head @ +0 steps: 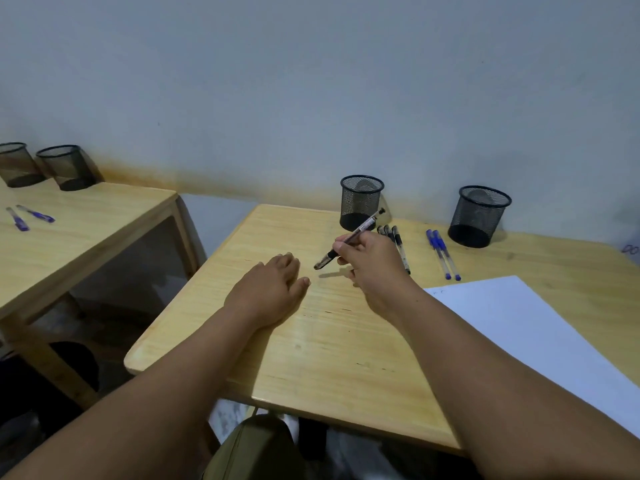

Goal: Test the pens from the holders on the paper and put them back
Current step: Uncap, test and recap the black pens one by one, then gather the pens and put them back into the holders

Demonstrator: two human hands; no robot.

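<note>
My right hand (372, 263) grips a black pen (360, 231) above the wooden table (311, 341), cap end pointing down-left, back end toward the left mesh holder (361, 201). My left hand (273, 289) lies flat on the table, palm down, holding nothing. Several black pens (398, 242) lie just right of my right hand, in front of that holder. Two blue pens (443, 252) lie beside the right mesh holder (479, 216). Both holders look empty. A white paper sheet (540, 337) lies at the right, partly under my right forearm.
A second wooden table (86, 237) stands to the left across a gap, with two black mesh holders (65, 166) at its back and two blue pens (26, 216) on top. The wall runs right behind both tables. A green bag (256, 448) sits below the near edge.
</note>
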